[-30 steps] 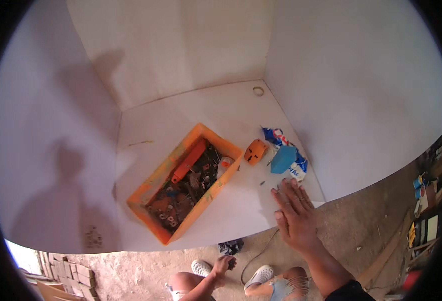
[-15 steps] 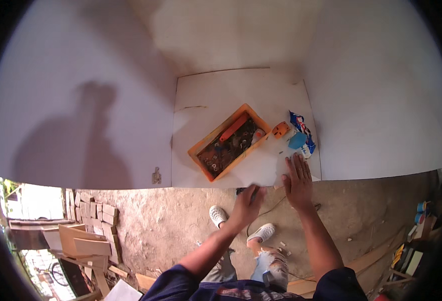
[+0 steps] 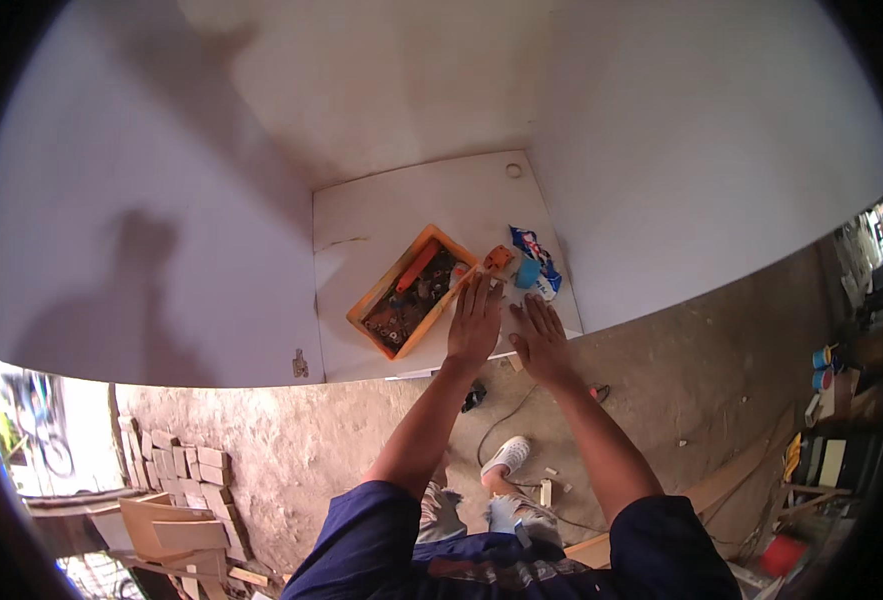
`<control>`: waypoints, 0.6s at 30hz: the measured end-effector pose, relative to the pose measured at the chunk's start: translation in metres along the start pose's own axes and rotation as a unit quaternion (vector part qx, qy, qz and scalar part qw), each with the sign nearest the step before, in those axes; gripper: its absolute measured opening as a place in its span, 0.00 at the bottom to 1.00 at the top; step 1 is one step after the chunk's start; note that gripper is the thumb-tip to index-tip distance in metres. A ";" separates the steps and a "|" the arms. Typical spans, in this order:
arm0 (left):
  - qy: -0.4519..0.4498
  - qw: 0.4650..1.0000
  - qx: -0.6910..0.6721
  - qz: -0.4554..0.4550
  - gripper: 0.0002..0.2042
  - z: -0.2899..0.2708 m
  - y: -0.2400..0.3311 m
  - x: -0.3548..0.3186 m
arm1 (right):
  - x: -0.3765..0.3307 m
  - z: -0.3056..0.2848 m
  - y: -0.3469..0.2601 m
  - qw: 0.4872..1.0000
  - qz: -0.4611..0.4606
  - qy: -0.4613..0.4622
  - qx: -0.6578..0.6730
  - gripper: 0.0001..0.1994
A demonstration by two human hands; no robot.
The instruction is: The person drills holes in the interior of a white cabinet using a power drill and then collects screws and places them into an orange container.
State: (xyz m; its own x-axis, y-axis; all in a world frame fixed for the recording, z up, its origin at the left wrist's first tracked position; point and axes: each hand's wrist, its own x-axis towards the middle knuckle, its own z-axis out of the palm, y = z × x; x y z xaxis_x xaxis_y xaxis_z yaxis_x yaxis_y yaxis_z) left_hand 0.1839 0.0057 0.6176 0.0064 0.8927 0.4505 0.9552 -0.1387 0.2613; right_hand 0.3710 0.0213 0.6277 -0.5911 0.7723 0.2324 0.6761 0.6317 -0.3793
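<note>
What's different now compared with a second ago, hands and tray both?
The left hand, down near the shoes a second ago, has come up and now lies flat on the white board beside the orange tray. The right hand stays flat on the board's near edge. Neither holds anything. The tray, the small orange tool and the blue packets lie as before.

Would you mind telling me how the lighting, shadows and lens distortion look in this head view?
Head view: strong fisheye, the white board's edges bow and a black rim frames the picture; a soft shadow of a person falls on the white wall at left; the lower left corner is overexposed; both hands and the orange tray look evenly lit and reasonably sharp.
</note>
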 end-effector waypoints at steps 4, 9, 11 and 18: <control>-0.046 0.994 -0.101 0.002 0.25 -0.032 0.009 -0.045 | -0.005 0.002 0.010 1.000 0.008 -0.003 0.011 0.28; -0.089 0.987 -0.118 -0.069 0.25 -0.101 0.006 -0.146 | -0.001 0.024 0.010 0.999 0.004 0.028 0.024 0.27; -0.064 0.988 -0.107 -0.089 0.28 -0.127 -0.004 -0.183 | 0.009 0.023 0.007 0.999 -0.004 0.050 0.005 0.27; 0.015 0.963 -0.170 -0.211 0.27 -0.085 -0.043 -0.304 | -0.012 0.046 0.014 1.000 0.012 -0.015 -0.014 0.30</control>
State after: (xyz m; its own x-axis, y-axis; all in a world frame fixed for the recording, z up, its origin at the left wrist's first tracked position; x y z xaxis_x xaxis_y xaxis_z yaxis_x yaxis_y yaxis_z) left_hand 0.1155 -0.2964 0.5422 -0.3736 0.8884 0.2668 0.7194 0.0959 0.6879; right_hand 0.3676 0.0174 0.5787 -0.5871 0.7855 0.1956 0.7024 0.6145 -0.3592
